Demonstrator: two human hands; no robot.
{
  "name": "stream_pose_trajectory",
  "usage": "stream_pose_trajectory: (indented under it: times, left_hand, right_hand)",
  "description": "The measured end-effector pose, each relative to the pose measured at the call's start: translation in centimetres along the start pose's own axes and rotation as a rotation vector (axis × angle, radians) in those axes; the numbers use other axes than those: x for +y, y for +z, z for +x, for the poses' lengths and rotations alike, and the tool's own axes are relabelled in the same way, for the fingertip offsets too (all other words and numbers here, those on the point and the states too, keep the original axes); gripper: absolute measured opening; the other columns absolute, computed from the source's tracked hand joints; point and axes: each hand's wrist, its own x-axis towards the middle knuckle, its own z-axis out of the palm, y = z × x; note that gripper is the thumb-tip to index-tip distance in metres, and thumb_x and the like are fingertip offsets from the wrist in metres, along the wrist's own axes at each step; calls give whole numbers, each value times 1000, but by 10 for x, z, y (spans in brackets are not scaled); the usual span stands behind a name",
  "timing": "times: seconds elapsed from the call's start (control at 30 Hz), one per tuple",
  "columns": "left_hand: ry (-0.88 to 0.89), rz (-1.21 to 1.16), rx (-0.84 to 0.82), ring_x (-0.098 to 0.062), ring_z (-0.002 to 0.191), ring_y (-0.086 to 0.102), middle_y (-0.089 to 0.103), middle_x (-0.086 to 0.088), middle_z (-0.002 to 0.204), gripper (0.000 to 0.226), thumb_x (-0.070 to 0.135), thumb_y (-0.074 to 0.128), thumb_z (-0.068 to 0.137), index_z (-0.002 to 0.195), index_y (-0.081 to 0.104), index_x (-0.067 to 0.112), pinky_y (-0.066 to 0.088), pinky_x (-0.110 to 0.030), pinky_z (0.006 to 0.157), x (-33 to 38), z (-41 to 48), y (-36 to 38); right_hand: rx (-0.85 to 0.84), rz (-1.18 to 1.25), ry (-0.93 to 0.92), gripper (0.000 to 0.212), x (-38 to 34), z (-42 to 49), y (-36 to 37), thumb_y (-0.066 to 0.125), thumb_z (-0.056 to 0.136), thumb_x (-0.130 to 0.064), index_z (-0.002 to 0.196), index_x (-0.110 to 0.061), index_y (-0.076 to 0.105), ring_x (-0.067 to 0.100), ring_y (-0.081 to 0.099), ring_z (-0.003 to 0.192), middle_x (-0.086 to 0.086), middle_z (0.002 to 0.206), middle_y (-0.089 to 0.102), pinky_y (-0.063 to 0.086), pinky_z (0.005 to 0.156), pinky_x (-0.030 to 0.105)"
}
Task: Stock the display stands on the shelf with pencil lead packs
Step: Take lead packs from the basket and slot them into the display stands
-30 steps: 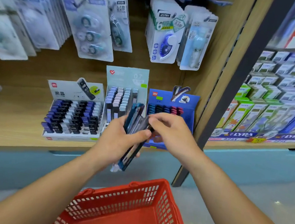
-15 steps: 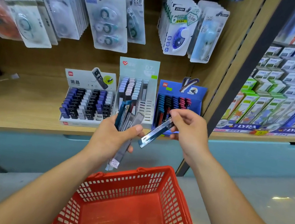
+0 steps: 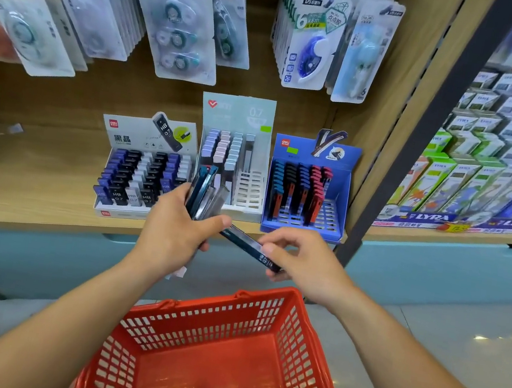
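Dark-blue and marked HB, 1 pencil lead pack (image 3: 250, 247) sits pinched in the right grip (image 3: 301, 262), just beside the left grip (image 3: 173, 235), which is curled round a fanned bunch of packs (image 3: 205, 193) before 3 display stands (image 3: 247, 173) on the wooden shelf (image 3: 19, 180), above a red basket (image 3: 266, 300).

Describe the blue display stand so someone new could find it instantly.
On the wooden shelf, under the hanging blister cards, three display stands sit side by side. Take the rightmost stand. Only it is bright blue, holding blue, black and red packs.
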Motion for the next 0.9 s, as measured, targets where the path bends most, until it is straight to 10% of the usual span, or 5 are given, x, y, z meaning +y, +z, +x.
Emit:
stream_pose_trajectory:
  times: [0.4, 0.53, 0.73, 0.9]
  left_hand:
    - [-8, -59, -101, -16, 40, 55, 68, -21, 73, 27, 24, 80, 86, 97, 57, 14, 42, -28, 38, 3, 0, 43]
    - [-8, 12, -130, -14, 40, 56, 68, -14, 71, 25, 23, 78, 88, 98, 57, 18, 46, -31, 39, 0, 9, 51]
    - [95, 95, -74, -15, 43, 61, 66, 6, 69, 22, 24, 78, 88, 93, 56, 24, 53, -32, 46, 12, 48, 74]
    - [131, 118, -8, -16, 51, 66, 69, 3, 96, 32, 29, 78, 89, 113, 59, 22, 53, -29, 48, 19, 97, 92]
  right_hand:
    - [-121, -157, -48, 27, 10, -1, -51, 63, 95, -2, 112, -21, 56, 11, 71, 87, -4, 95, 78, 50, 80, 22]
    - [97, -119, -78, 72, 20, 2, -93, 71, 87, 5, 137, -40, 46, 37, 71, 75, 10, 96, 68, 57, 74, 49]
    - [461, -138, -166, 38, 33, 26, -133, 72, 88, -2, 101, -36, 61, 14, 66, 63, -12, 80, 63, 61, 63, 52]
    - [565, -269, -274, 20, 39, 44, -138, 75, 88, -14, 89, -29, 61, 4, 64, 65, -8, 72, 71, 52, 67, 26]
